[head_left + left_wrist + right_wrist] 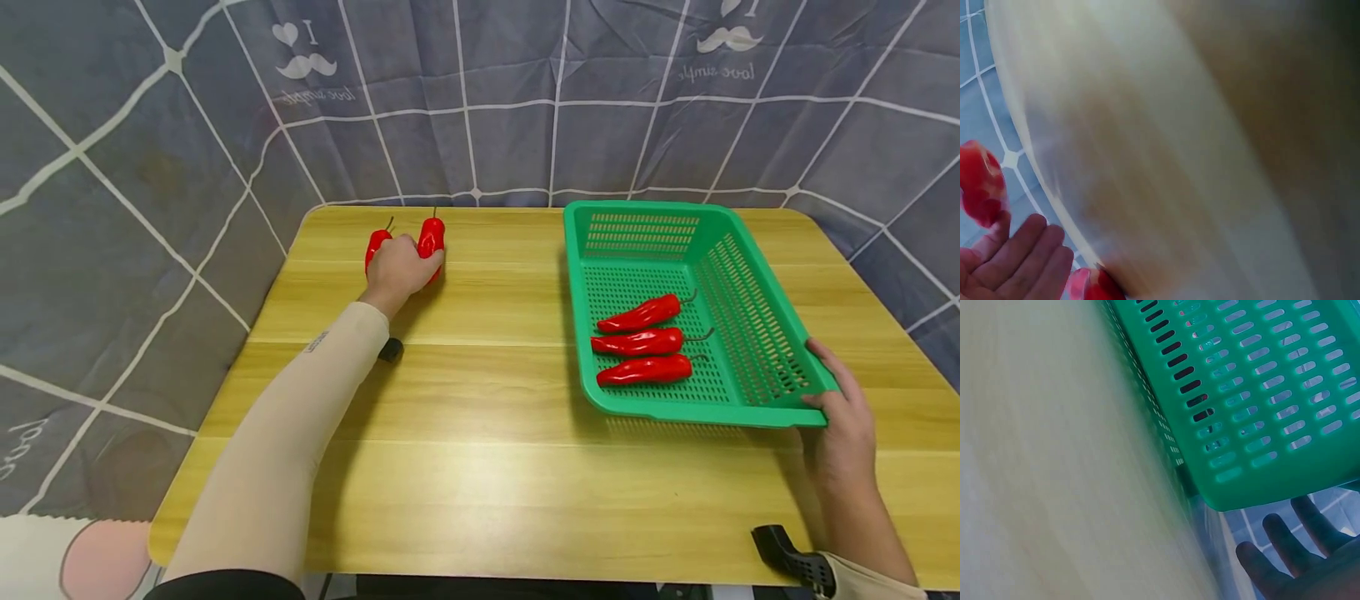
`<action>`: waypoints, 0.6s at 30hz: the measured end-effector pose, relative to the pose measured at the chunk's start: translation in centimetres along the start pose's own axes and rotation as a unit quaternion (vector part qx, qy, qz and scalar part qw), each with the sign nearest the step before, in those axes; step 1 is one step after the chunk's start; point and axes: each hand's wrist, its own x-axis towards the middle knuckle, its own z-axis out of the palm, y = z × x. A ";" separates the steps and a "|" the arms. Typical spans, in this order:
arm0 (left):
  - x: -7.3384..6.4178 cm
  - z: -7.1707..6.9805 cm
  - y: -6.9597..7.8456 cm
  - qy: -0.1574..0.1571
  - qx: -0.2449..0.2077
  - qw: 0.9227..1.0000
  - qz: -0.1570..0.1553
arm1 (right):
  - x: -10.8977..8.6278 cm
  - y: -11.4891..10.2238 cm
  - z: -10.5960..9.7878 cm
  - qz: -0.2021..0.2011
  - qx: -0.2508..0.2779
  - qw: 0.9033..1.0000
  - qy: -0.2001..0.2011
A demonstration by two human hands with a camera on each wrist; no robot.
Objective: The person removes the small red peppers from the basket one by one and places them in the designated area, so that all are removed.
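My left hand (402,268) is at the far left of the table, pinching a glossy red chili pepper (431,237) between thumb and fingers. In the left wrist view that pepper (982,184) shows above the fingertips. A second red pepper (377,243) lies just left of the hand, partly hidden behind it. At the right, my right hand (843,425) grips the near right corner of a green plastic basket (693,412). Inside the basket three red peppers, the top one (645,314) included, lie side by side. The right wrist view shows the basket's slotted side (1260,412) above spread fingers.
The wooden table (480,483) runs between the hands. A grey checked cloth (510,150) hangs along its back and sides. Black straps are on both wrists, with a dark piece (391,350) under the left forearm and a black mount (791,558) at the right.
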 end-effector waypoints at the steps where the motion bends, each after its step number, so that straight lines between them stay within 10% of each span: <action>1: 0.0 0.0 -0.1 0.000 0.014 1.000 0.000 | 0.0 0.0 0.0 0.000 0.002 1.000 0.000; 18: 0.2 -0.3 0.1 -0.048 0.168 0.985 0.011 | -0.1 -0.1 0.2 -0.006 0.001 1.000 -0.001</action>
